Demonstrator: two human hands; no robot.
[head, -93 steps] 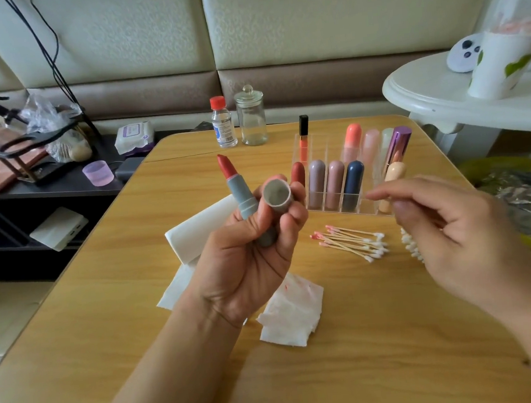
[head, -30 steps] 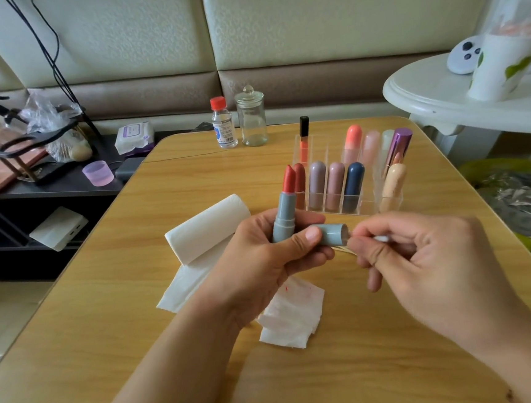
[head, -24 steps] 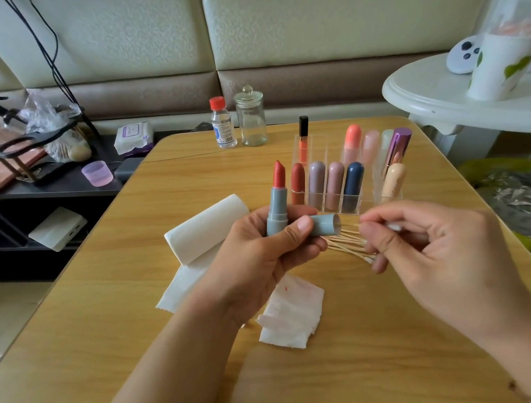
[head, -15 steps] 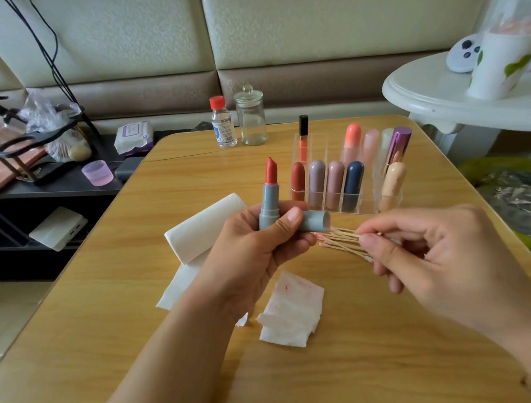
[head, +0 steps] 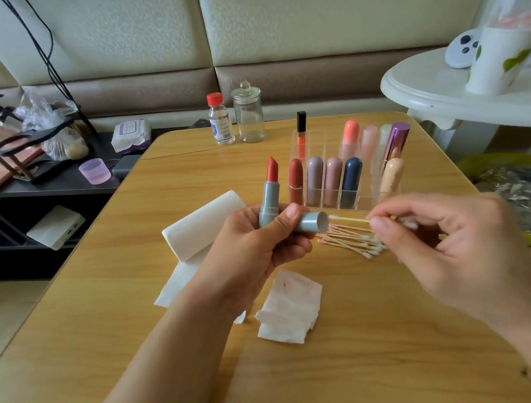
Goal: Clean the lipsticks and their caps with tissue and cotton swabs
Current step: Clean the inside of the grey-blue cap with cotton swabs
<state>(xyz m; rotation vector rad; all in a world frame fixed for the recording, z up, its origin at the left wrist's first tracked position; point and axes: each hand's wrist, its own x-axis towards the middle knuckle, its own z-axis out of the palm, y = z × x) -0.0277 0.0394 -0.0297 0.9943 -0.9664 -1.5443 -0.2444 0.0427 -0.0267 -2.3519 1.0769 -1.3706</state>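
My left hand (head: pixel 255 250) holds two things at once: a grey lipstick (head: pixel 269 197) standing upright with its red bullet exposed, and its grey cap (head: pixel 312 222) lying sideways with the open mouth facing right. My right hand (head: pixel 447 243) pinches a cotton swab (head: pixel 349 219) whose white tip sits just outside the cap's mouth. A pile of cotton swabs (head: pixel 354 241) lies on the table under the hands. A stained tissue piece (head: pixel 288 308) lies near my left wrist.
A clear organizer (head: pixel 321 196) with several capped lipsticks stands behind the hands. A folded tissue stack (head: pixel 202 229) lies to the left. A small bottle (head: pixel 220 119) and glass jar (head: pixel 247 113) stand at the table's far edge. A white side table (head: pixel 434 90) is at right.
My right hand picked a swab from the pile and brought its tip to the cap's mouth. My left hand turned the cap sideways and stood the lipstick upright.
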